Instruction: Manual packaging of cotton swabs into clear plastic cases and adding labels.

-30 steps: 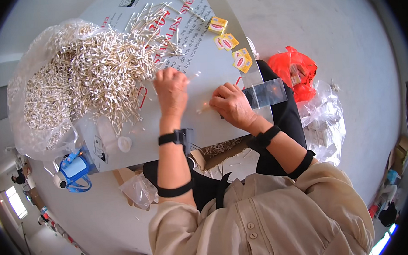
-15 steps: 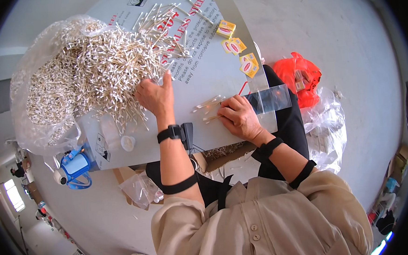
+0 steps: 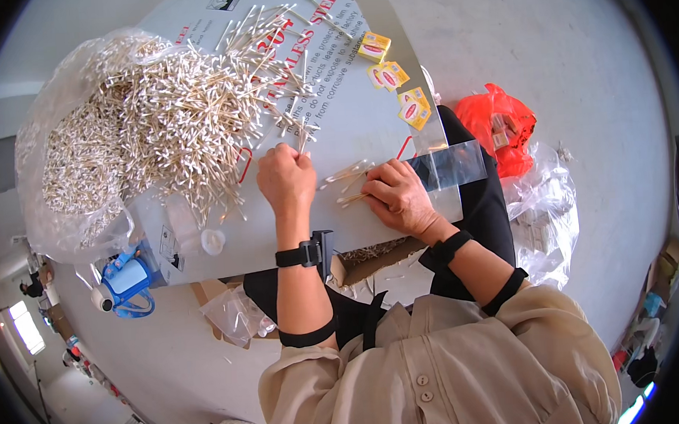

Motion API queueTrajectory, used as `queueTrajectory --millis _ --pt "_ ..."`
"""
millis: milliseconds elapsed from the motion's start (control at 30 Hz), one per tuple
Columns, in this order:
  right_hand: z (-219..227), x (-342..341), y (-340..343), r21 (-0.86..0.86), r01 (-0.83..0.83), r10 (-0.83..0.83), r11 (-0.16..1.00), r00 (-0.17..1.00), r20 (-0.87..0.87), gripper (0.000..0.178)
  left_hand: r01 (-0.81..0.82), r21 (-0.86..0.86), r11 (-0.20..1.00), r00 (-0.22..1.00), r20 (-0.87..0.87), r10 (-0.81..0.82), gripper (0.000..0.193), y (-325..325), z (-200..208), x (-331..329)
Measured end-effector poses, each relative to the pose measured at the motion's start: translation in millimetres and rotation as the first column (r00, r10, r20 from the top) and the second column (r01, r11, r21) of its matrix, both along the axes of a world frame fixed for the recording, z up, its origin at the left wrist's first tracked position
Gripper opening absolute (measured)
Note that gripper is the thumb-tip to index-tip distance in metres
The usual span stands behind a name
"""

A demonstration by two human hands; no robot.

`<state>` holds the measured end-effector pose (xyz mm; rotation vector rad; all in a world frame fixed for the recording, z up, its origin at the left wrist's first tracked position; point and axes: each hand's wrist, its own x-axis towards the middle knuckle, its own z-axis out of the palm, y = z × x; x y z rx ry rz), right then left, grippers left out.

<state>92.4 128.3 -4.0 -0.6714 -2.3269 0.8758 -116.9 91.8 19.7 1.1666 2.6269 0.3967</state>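
My left hand (image 3: 285, 178) is closed around a few cotton swabs (image 3: 304, 138), whose white tips stick out beyond the fingers. To its left, a large heap of cotton swabs (image 3: 185, 105) spills from a clear plastic bag (image 3: 31, 192) onto the table. My right hand (image 3: 398, 197) rests near the table's right edge with its fingers curled on several swabs (image 3: 349, 172) that fan out to its left. A clear flat plastic sleeve (image 3: 461, 164) extends past that hand over the edge; the hand hides its near end.
Yellow small packets (image 3: 413, 108) lie along the table's right side. Below the heap is a small clear lid-like piece (image 3: 213, 241). A blue bottle (image 3: 127, 278) stands off the left edge. Red (image 3: 498, 128) and clear plastic bags (image 3: 546, 215) are right of my leg; an open cardboard box (image 3: 374, 266) sits under the table.
My left hand has moved right and a little down, away from the heap, and has closed from spread fingers onto a few swabs. The right hand has barely moved.
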Motion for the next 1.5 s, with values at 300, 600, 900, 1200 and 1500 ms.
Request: queueTrajectory --millis 300,600,900,1200,1500 --pt "-1 0 -1 -0.003 -0.003 0.003 1.000 1.000 -0.012 0.012 0.379 0.302 0.875 0.925 -0.105 -0.364 0.018 39 11 -35" --pt "0 -3 -1 -0.003 0.005 -0.005 1.000 1.000 -0.014 0.011 0.369 0.289 0.883 0.924 -0.008 -0.383 0.013 40 0 -44" --pt "0 -2 -2 0.000 0.019 -0.019 1.000 1.000 -0.009 0.010 0.110 0.033 0.993 0.913 0.392 -0.114 0.011 26 17 -26" --pt "2 -5 -2 0.013 0.015 -0.014 1.000 1.000 -0.023 0.010 0.356 0.529 0.770 0.910 -0.007 -0.415 0.008 58 -18 -51" --pt "-2 -2 -1 0.009 0.033 -0.033 0.999 0.999 -0.027 0.009 -0.262 0.409 0.874 0.583 0.789 -0.195 0.005 -50 33 -12"
